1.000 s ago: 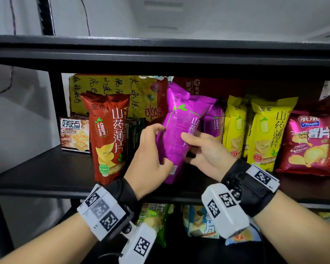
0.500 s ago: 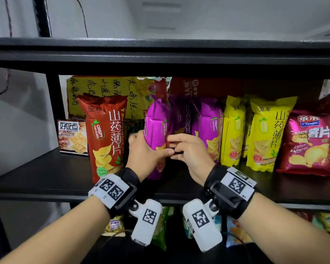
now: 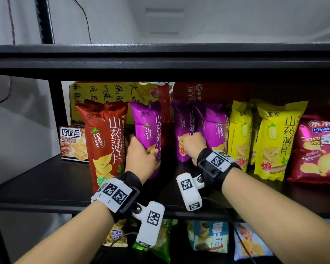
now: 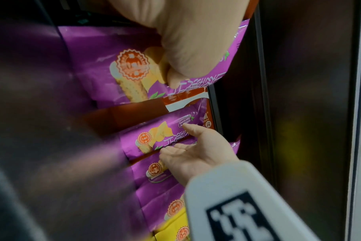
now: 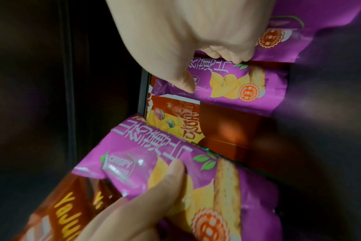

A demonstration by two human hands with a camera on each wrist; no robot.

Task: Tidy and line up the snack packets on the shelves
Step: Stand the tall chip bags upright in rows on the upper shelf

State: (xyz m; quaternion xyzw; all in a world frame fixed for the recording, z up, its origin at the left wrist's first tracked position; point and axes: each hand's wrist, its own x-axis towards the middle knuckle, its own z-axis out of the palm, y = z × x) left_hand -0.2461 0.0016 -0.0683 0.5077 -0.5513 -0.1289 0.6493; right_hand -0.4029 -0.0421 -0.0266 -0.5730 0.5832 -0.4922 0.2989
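Gripping the upright glossy purple crisp packet (image 3: 148,134) beside the red-brown crisp packet (image 3: 103,141) on the black metal shelf (image 3: 46,180), the left hand (image 3: 140,159) curls round it; the right hand (image 3: 193,144) seemingly pinches the neighbouring purple packet (image 3: 185,128).

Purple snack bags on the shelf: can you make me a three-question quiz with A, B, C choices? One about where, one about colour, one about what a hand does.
1. Where does the left purple packet stand?
A. right beside the red-brown packet
B. on the lower shelf
C. behind the cracker box

2. What stands just right of the purple row?
A. green packets
B. yellow packets
C. blue packets

3. What is the left hand doing?
A. hanging empty
B. pressing flat on the shelf
C. gripping the left purple packet

Answers: 1 A, the two stand side by side. 2 B, yellow follows the purple. 3 C, its thumb and fingers wrap that packet.
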